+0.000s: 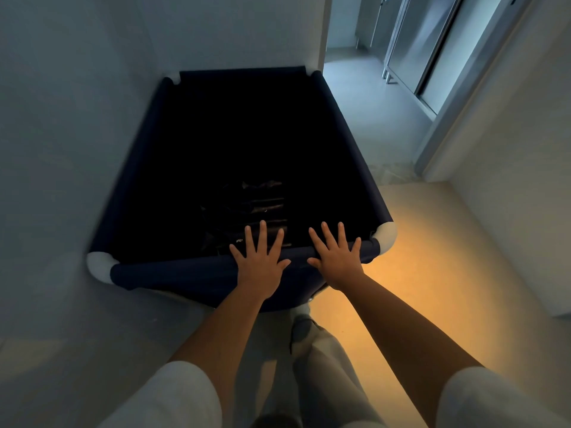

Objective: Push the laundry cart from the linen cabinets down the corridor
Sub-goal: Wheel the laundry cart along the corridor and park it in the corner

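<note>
Cart (173, 270) against left wall (71, 118) — doorway (370, 88) ahead, right.

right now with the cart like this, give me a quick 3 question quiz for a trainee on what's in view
1. True or false: both hands rest open on the near rail of the laundry cart, fingers spread.
2. Multiple choice: the wall runs close along which side of the cart? A) the person's left B) the person's right C) neither
3. Short answer: what colour are the cart's corner caps?

Key
1. True. The left hand and right hand lie flat on the near rail, not wrapped around it.
2. A. Open floor lies to the right.
3. White, as on the near right corner cap.
</note>
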Available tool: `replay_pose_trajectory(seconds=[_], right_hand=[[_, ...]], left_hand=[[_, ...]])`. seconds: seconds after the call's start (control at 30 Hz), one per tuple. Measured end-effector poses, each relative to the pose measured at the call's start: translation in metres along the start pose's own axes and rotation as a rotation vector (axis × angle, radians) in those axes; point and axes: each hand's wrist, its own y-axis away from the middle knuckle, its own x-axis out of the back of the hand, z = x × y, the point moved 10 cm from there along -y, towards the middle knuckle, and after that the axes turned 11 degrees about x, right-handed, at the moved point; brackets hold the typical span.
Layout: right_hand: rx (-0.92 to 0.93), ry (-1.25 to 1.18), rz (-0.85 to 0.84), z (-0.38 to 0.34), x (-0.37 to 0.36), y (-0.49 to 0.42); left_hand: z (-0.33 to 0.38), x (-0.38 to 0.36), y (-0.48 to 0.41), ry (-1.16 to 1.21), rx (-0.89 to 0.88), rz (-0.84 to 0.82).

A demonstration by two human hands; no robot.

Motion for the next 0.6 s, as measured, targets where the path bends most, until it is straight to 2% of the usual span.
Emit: replay_pose_trajectory(seconds=[0.6], right_hand=[[-0.005, 0.027, 0.000, -0.0019, 0.0021, 0.0038]], left_hand=[[0.0004, 0.0016, 0.0011, 0.015, -0.008, 0.036]])
